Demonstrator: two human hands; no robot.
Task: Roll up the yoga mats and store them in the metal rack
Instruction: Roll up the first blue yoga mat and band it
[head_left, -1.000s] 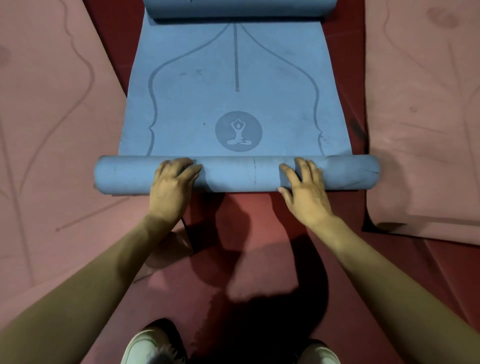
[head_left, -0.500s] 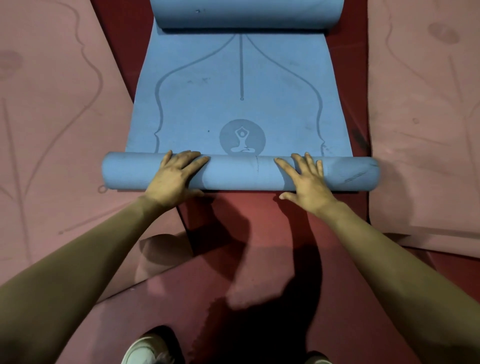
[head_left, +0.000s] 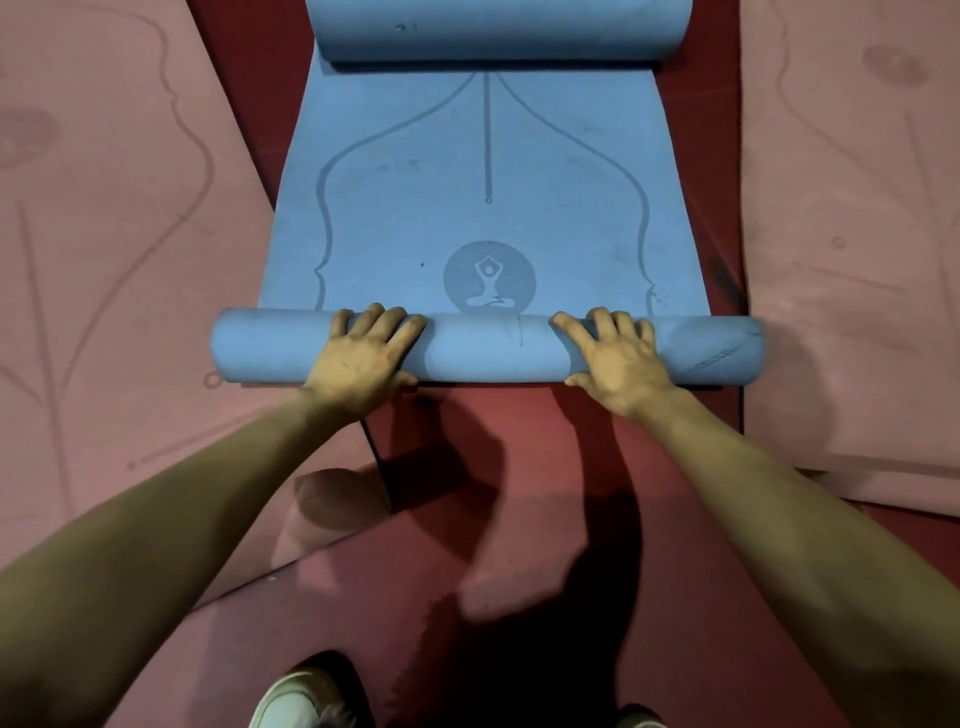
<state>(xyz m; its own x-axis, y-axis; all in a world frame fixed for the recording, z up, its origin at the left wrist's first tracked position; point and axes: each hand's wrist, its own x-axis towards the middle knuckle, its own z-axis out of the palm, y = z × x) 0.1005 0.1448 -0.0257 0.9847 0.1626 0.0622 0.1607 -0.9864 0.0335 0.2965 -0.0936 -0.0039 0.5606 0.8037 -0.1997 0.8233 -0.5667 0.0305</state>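
A blue yoga mat (head_left: 483, 182) lies on the red floor, its near end wound into a thick roll (head_left: 488, 348) that runs left to right. The far end curls up in a second roll (head_left: 498, 28) at the top edge. My left hand (head_left: 363, 358) presses on the near roll left of centre, fingers spread over its top. My right hand (head_left: 618, 358) presses right of centre in the same way. A round meditation logo (head_left: 489, 275) sits just beyond the roll, its lower edge touching it. The metal rack is out of sight.
A pink mat (head_left: 114, 270) lies flat on the left, another pink mat (head_left: 857, 249) on the right, both close to the blue one. Red floor (head_left: 519, 519) stretches toward me. My white shoes (head_left: 301, 701) show at the bottom edge.
The near roll has advanced away from me up the mat and now reaches the logo's lower edge. Both hands moved forward with it, fingers spreading flatter.
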